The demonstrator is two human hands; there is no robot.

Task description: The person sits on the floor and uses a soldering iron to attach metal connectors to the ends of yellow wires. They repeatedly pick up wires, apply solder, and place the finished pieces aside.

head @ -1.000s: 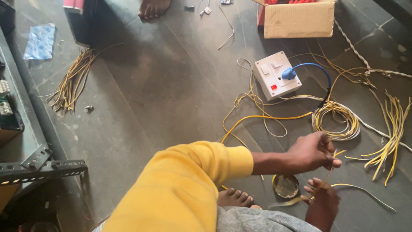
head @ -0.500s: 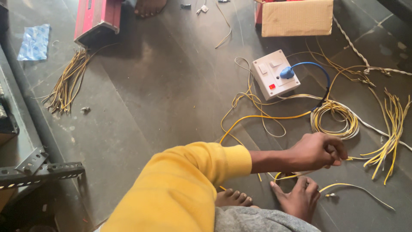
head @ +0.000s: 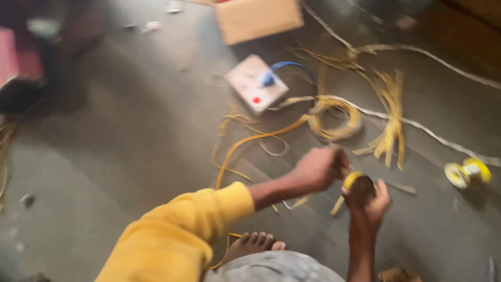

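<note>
The view is blurred by motion. My right hand [head: 368,204] is raised off the floor and grips a roll of yellow tape [head: 356,183], with a short yellow strip hanging below it. My left hand [head: 319,168], at the end of a yellow sleeve [head: 209,211], is closed in a fist just left of the roll and almost touches it. It seems to pinch a thin yellow wire [head: 300,201], though the blur hides the grip.
A white switch box [head: 250,83] with a blue plug lies on the dark floor, a cardboard box [head: 258,18] behind it. A yellow wire coil [head: 334,117], a cut wire bundle [head: 389,117] and a second yellow roll [head: 464,172] lie right. My bare foot [head: 255,243] is below.
My right hand went down to the tape roll on the floor, took hold of it and lifted it up beside my left hand. The camera swung to the right.
</note>
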